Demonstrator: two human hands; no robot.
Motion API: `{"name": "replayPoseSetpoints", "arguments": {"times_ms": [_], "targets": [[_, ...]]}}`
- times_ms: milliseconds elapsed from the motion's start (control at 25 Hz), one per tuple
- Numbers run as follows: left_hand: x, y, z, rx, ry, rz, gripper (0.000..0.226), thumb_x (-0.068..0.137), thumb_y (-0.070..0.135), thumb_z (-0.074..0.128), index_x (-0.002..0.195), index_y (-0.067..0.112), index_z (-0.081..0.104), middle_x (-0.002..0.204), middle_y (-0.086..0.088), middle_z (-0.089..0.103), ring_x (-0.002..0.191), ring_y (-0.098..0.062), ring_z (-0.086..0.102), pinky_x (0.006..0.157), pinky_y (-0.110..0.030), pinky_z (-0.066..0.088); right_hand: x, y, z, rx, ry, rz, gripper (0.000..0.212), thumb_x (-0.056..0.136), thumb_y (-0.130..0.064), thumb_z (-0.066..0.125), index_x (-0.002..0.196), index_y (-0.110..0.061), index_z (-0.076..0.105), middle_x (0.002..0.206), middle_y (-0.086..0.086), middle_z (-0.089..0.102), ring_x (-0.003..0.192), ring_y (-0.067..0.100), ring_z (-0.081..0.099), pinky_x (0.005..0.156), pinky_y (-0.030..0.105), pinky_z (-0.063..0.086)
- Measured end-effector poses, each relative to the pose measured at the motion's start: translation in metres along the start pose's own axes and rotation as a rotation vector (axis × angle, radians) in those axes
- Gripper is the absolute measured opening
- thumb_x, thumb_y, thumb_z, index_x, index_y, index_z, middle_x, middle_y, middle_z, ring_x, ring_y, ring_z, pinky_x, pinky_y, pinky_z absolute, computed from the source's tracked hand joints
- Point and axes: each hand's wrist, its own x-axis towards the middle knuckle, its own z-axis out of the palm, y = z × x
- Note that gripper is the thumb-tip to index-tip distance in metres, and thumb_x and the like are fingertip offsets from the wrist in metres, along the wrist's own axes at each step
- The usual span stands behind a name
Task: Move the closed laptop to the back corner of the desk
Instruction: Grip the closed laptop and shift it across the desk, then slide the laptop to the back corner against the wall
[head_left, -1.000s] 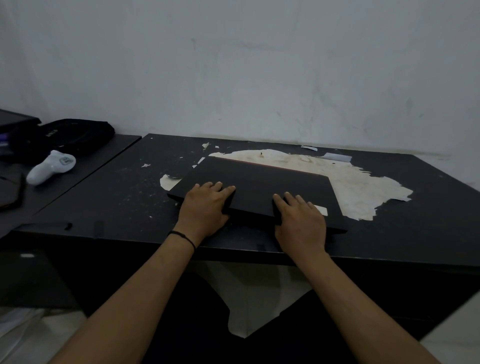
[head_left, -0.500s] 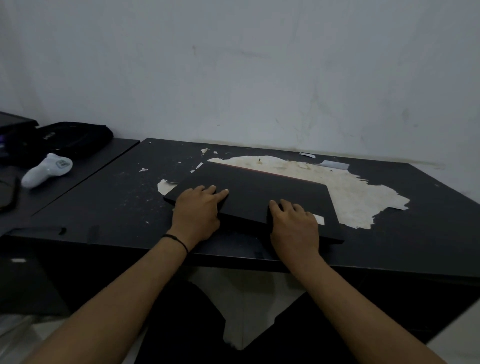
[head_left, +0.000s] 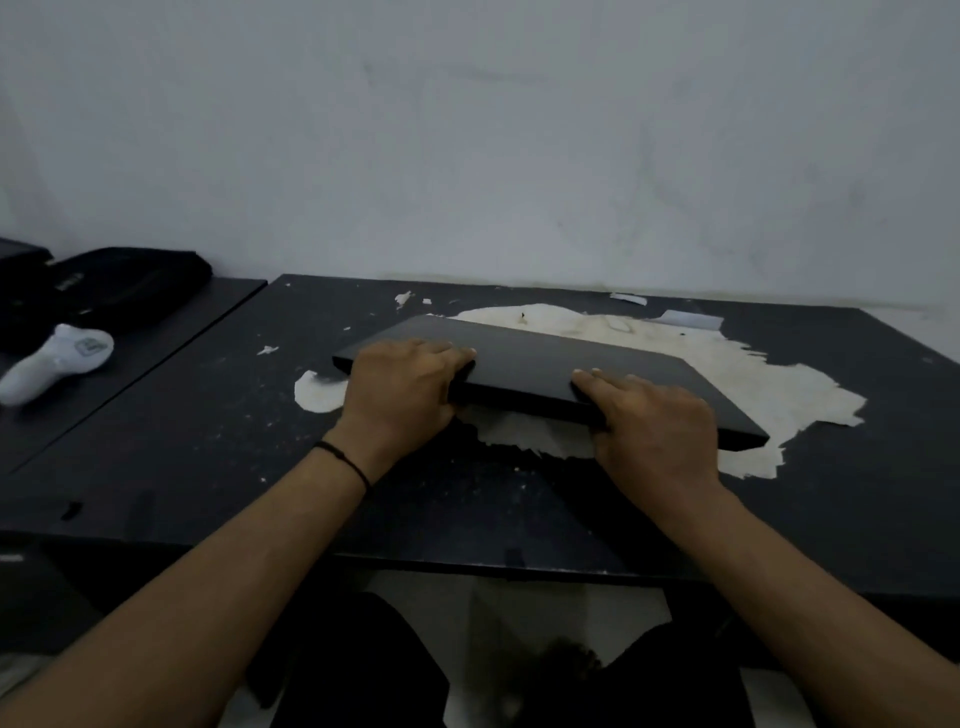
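The one camera sits on my head, looking forward and down across the bench (head_left: 156, 441) toward the wall (head_left: 519, 130) behind it. Its wide angle takes in my forearms from the bottom corners up to the bench's middle, close in, and the neighbouring table (head_left: 156, 332) at the left edge.

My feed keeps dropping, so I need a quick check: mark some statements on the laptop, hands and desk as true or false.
1. The laptop is closed. True.
2. Only the left hand grips it. False: the right hand holds its near edge too.
3. It sits in the desk's back corner. False: it is mid-desk, over the peeled patch.
4. A white handheld device lies on the neighbouring desk, left. True.
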Motion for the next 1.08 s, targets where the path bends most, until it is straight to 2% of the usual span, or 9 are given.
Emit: {"name": "replayPoseSetpoints", "arguments": {"times_ms": [200,280,360,440,640,840,1080], "targets": [[0.053,0.033,0.022,0.0,0.054,0.051,0.041,0.073,0.03,0.079,0.112,0.021,0.072,0.1,-0.002,0.076,0.091,-0.028,0.07,0.069,-0.04,0.056,0.015,0.055,0.008,-0.063,0.013,-0.003,0.06,0.049,0.0,0.091,0.106,-0.012,0.08,0.094,0.01,0.081,0.061,0.034,0.072,0.052,0.033,0.054],[0.074,0.052,0.036,0.001,0.064,0.057,0.047,0.071,0.026,0.082,0.116,0.018,0.071,0.109,-0.006,0.074,0.101,-0.032,0.068,0.078,-0.046,0.056,0.018,0.084,0.017,-0.091,0.022,-0.008,0.054,0.056,-0.002,0.091,0.108,-0.012,0.08,0.097,0.01,0.081,0.064,0.035,0.073,0.053,0.034,0.054],[0.098,0.076,0.051,0.009,0.061,0.056,0.05,0.073,0.027,0.08,0.121,0.018,0.069,0.123,-0.01,0.069,0.115,-0.036,0.062,0.093,-0.057,0.05,0.019,0.119,0.027,-0.106,0.017,-0.002,0.049,0.065,-0.003,0.088,0.112,-0.012,0.079,0.105,0.011,0.08,0.071,0.036,0.075,0.056,0.037,0.055],[0.122,0.101,0.068,0.018,0.071,0.064,0.049,0.075,0.025,0.078,0.123,0.019,0.068,0.126,-0.01,0.068,0.117,-0.036,0.06,0.1,-0.062,0.043,0.017,0.155,0.036,-0.129,0.025,0.018,0.044,0.073,-0.005,0.084,0.116,-0.012,0.077,0.11,0.012,0.079,0.078,0.037,0.076,0.059,0.039,0.055],[0.176,0.163,0.105,-0.066,0.065,0.046,0.048,0.077,0.019,0.076,0.125,0.019,0.066,0.115,-0.009,0.071,0.102,-0.035,0.066,0.093,-0.06,0.048,0.014,0.233,0.053,-0.197,0.064,0.039,0.041,0.075,-0.003,0.083,0.114,-0.011,0.077,0.106,0.013,0.078,0.075,0.036,0.074,0.056,0.038,0.054],[0.203,0.202,0.124,-0.076,-0.016,0.08,0.051,0.083,0.012,0.068,0.132,0.018,0.059,0.114,-0.01,0.07,0.102,-0.036,0.064,0.094,-0.059,0.046,-0.004,0.279,0.071,-0.22,0.044,0.086,0.05,0.067,-0.001,0.087,0.115,-0.012,0.077,0.106,0.014,0.078,0.073,0.036,0.073,0.055,0.039,0.055],[0.206,0.226,0.14,-0.069,-0.087,0.098,0.05,0.092,0.013,0.056,0.141,0.02,0.049,0.123,-0.009,0.065,0.111,-0.035,0.06,0.099,-0.057,0.043,-0.023,0.294,0.074,-0.248,0.015,0.13,0.06,0.054,0.005,0.088,0.111,-0.009,0.079,0.101,0.018,0.078,0.069,0.037,0.073,0.054,0.041,0.055]]}}
